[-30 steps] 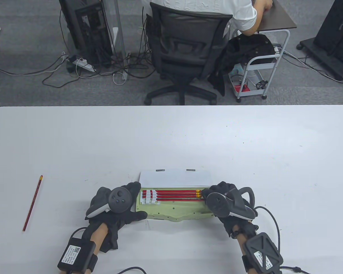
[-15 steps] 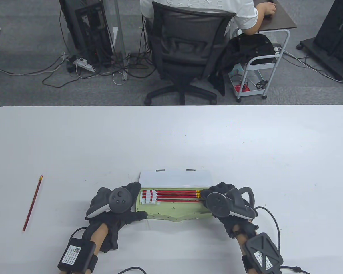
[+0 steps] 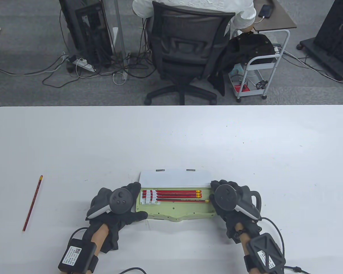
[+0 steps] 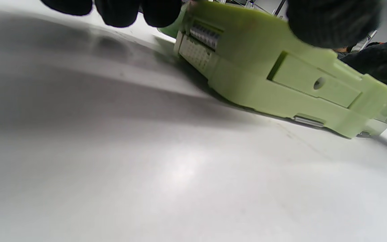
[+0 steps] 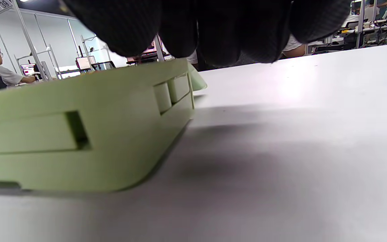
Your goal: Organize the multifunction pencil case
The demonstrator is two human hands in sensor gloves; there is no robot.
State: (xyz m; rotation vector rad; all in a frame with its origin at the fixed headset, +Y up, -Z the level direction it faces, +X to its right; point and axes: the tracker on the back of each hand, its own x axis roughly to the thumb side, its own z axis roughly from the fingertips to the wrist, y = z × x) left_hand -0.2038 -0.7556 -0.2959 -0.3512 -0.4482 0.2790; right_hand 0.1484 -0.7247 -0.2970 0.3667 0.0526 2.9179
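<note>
The green pencil case (image 3: 177, 212) lies open near the table's front edge, its white lid (image 3: 174, 178) folded back. Three red pencils (image 3: 174, 193) lie side by side in its tray under white bands. A fourth red pencil (image 3: 183, 200) lies just in front of them, its eraser end sticking out further right. My left hand (image 3: 137, 201) grips the case's left end, thumb on the front rim; the left wrist view shows the case (image 4: 281, 77) under its fingertips (image 4: 119, 11). My right hand (image 3: 213, 190) sits at the case's right end, holding nothing; its fingers (image 5: 213, 30) hang over the case (image 5: 79, 134).
One more red pencil (image 3: 33, 203) lies loose on the white table (image 3: 171, 137) far to the left of my left hand. Beyond the table's far edge a person sits in an office chair (image 3: 185, 48), with a white cart (image 3: 260, 71) beside it.
My right hand has let go of the fourth pencil and moved right, off the pencil ends to the case's right end. The pencil now lies in the tray. My left hand has not moved.
</note>
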